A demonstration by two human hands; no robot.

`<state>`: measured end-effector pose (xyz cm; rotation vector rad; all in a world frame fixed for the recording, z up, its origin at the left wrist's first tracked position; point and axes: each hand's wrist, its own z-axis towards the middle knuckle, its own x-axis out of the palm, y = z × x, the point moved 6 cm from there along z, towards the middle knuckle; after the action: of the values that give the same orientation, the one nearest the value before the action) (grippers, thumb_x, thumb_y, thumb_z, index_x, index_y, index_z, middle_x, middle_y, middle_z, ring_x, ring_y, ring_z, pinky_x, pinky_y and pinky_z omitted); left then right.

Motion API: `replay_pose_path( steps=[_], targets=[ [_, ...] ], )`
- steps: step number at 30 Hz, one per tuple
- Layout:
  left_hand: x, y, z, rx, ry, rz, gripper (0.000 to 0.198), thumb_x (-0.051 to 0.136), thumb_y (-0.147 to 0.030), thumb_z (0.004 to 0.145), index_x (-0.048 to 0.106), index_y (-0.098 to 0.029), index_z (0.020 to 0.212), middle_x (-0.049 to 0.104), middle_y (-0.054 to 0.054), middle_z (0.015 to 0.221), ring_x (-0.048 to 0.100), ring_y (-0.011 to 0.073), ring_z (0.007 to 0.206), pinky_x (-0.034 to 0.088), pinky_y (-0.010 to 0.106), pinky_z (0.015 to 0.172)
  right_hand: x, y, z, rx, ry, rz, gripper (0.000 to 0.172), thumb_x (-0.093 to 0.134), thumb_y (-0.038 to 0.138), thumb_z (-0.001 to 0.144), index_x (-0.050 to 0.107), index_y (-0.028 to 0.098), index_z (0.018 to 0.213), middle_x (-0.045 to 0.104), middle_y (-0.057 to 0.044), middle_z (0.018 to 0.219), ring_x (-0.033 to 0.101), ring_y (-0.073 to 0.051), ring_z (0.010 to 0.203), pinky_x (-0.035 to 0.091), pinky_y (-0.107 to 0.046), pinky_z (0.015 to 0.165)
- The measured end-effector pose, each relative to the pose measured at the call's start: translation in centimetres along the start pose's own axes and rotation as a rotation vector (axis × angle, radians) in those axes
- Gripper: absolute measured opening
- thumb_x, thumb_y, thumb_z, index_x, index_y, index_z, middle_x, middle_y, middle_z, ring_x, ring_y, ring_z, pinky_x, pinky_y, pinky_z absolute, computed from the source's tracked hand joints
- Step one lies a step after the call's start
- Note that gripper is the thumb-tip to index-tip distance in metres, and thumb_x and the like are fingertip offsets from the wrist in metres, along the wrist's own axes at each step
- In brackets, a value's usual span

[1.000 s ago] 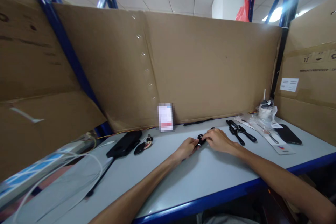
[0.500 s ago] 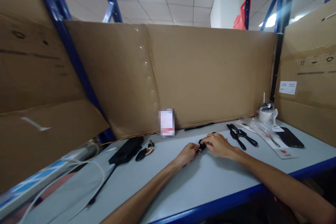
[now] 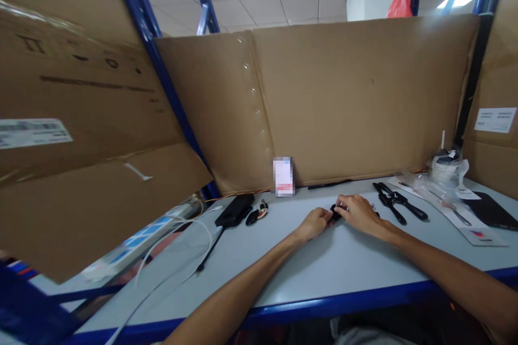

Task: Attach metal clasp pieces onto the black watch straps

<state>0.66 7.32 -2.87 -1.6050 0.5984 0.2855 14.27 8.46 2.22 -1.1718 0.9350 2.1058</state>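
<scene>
My left hand and my right hand meet over the table's middle, both closed on a small black object. Fingers cover most of it, so its kind does not show. The left fingertips pinch its near left side, while the right fingers bend over it from above. Part of another small item peeks out behind my right hand, too hidden to name. To the right lies a black tool with long handles, apart from my hand.
Keys with a black fob lie beside a black box-shaped device with a cable. A phone-like screen leans on the cardboard wall. At right are a black phone, plastic packaging and a wrapped cup. White cables hang at left.
The view has swung to the left, so everything appears further right. Both hands stay together on the small black object, with only slight finger movement.
</scene>
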Motion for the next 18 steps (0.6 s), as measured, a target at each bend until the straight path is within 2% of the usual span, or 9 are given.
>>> replay_pose_path(
  steps=[2, 6, 9, 11, 13, 15, 18],
  targets=[
    [0.0, 0.0, 0.1, 0.002, 0.005, 0.004, 0.046, 0.047, -0.057, 0.088, 0.052, -0.017, 0.066, 0.037, -0.008, 0.041, 0.028, 0.0067, 0.035, 0.018, 0.024, 0.042, 0.3, 0.2, 0.0, -0.047, -0.017, 0.035, 0.016, 0.059, 0.02, 0.09, 0.072, 0.021, 0.098, 0.074, -0.005, 0.089, 0.065, -0.018, 0.082, 0.037, -0.025, 0.069],
    [0.0, 0.2, 0.1, 0.003, 0.016, -0.01, 0.047, 0.046, -0.06, 0.087, 0.052, -0.018, 0.068, 0.036, -0.008, 0.042, 0.029, 0.0076, 0.035, 0.018, 0.024, 0.041, 0.5, 0.3, 0.0, -0.135, -0.042, 0.116, 0.027, 0.054, 0.006, 0.084, 0.074, 0.021, 0.091, 0.07, -0.004, 0.091, 0.062, -0.015, 0.08, 0.036, -0.024, 0.069],
    [0.0, 0.3, 0.1, 0.017, 0.019, -0.024, 0.048, 0.044, -0.061, 0.087, 0.051, -0.018, 0.069, 0.037, -0.008, 0.043, 0.028, 0.0077, 0.036, 0.018, 0.024, 0.041, 0.7, -0.2, 0.2, -0.083, -0.051, 0.205, 0.019, 0.06, 0.012, 0.082, 0.073, 0.021, 0.093, 0.07, -0.004, 0.092, 0.061, -0.014, 0.075, 0.037, -0.023, 0.066],
    [-0.1, 0.4, 0.2, 0.038, 0.015, -0.021, 0.048, 0.043, -0.062, 0.087, 0.051, -0.018, 0.069, 0.036, -0.008, 0.043, 0.027, 0.0077, 0.036, 0.018, 0.025, 0.042, 0.8, -0.5, 0.4, -0.011, -0.057, 0.233, 0.014, 0.065, 0.024, 0.083, 0.071, 0.02, 0.094, 0.071, -0.003, 0.084, 0.06, -0.015, 0.071, 0.037, -0.024, 0.063],
    [-0.1, 0.6, 0.4, 0.055, 0.008, 0.009, 0.049, 0.044, -0.062, 0.087, 0.051, -0.018, 0.067, 0.035, -0.008, 0.042, 0.027, 0.0076, 0.037, 0.017, 0.025, 0.044, 1.0, -0.6, 0.4, 0.054, -0.047, 0.234, 0.015, 0.066, 0.03, 0.084, 0.069, 0.019, 0.094, 0.07, -0.002, 0.076, 0.06, -0.016, 0.069, 0.036, -0.024, 0.062],
    [0.0, 0.7, 0.6, 0.061, -0.001, 0.049, 0.048, 0.045, -0.061, 0.087, 0.051, -0.018, 0.066, 0.035, -0.008, 0.042, 0.027, 0.0076, 0.037, 0.016, 0.026, 0.044, 1.2, -0.5, 0.3, 0.073, -0.029, 0.224, 0.013, 0.065, 0.024, 0.083, 0.068, 0.02, 0.095, 0.07, -0.001, 0.074, 0.061, -0.016, 0.069, 0.036, -0.024, 0.063],
    [0.0, 0.8, 0.8, 0.054, -0.011, 0.069, 0.046, 0.044, -0.058, 0.089, 0.051, -0.018, 0.066, 0.035, -0.007, 0.041, 0.027, 0.0082, 0.037, 0.017, 0.026, 0.044, 1.2, -0.3, 0.2, 0.04, -0.046, 0.214, 0.026, 0.061, 0.01, 0.08, 0.066, 0.021, 0.104, 0.071, -0.001, 0.078, 0.062, -0.016, 0.073, 0.037, -0.023, 0.066]
  ],
)
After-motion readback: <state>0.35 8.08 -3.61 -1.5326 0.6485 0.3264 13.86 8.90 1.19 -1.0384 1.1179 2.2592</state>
